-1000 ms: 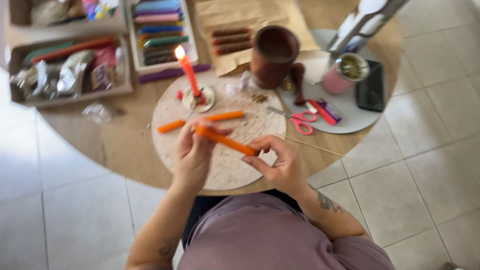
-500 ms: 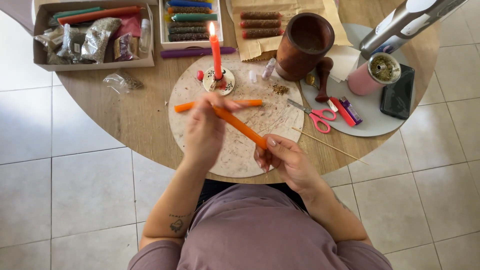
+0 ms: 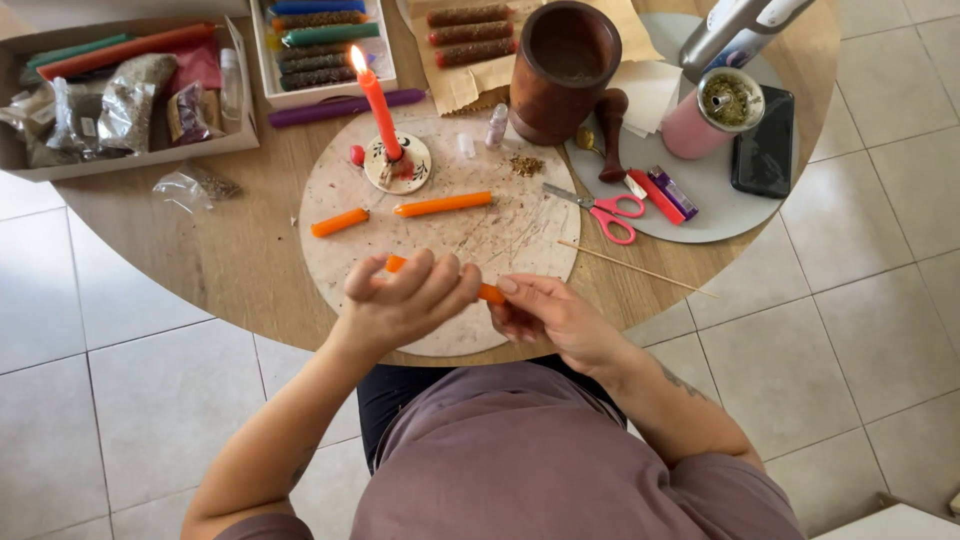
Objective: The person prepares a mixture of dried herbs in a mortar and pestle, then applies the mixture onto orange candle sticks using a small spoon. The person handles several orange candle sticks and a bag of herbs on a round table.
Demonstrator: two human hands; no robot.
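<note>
Orange candle (image 3: 490,292) pinched by both hands, seemingly mid-hidden, lit red candle (image 3: 378,102) beyond, scissors (image 3: 604,208) right.

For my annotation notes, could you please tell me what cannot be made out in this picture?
- Orange candle, head view: its middle is hidden under the left hand and right hand.
- Mortar: its contents are lost in shadow.
- Box of candles: cut off by the top edge.
</note>
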